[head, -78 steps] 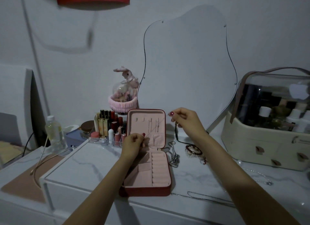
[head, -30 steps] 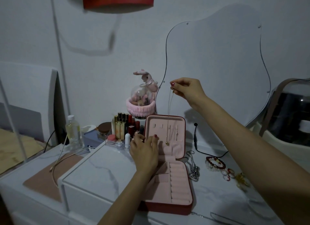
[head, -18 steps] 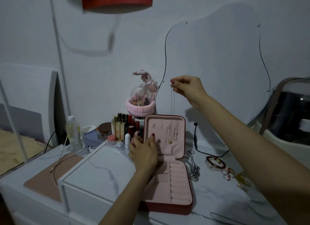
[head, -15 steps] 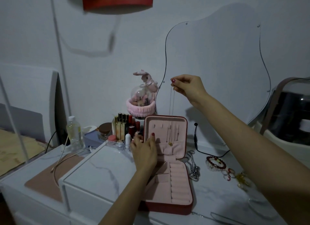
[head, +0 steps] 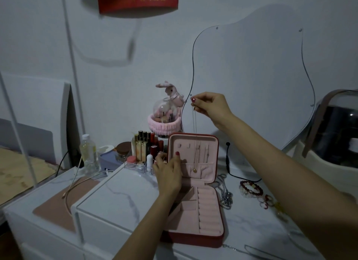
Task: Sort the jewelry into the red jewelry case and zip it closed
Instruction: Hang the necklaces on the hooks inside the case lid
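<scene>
The red jewelry case (head: 195,238) lies open on the white marble top, its pink lid (head: 211,143) upright. My right hand (head: 211,107) pinches the top of a thin gold necklace (head: 194,143) above the lid; the chain hangs down in front of the lid and its small pendant sits near the lid's pocket. My left hand (head: 168,172) holds the lid's left edge, thumb on the pink lining. Right of the case lie a silver chain (head: 225,193), a red bead bracelet (head: 251,188) and small rings (head: 267,201).
Lipsticks and bottles in a clear organizer (head: 143,153) stand behind my left hand, with a pink bunny dome (head: 166,114) behind them. A plastic bottle (head: 88,153) stands at the left. A cream cosmetics box (head: 333,143) is at the right. Another thin chain (head: 261,249) lies near the front edge.
My right hand has come down a little, so the necklace's pendant hangs lower against the lid. My left hand stays on the lid's left edge.
</scene>
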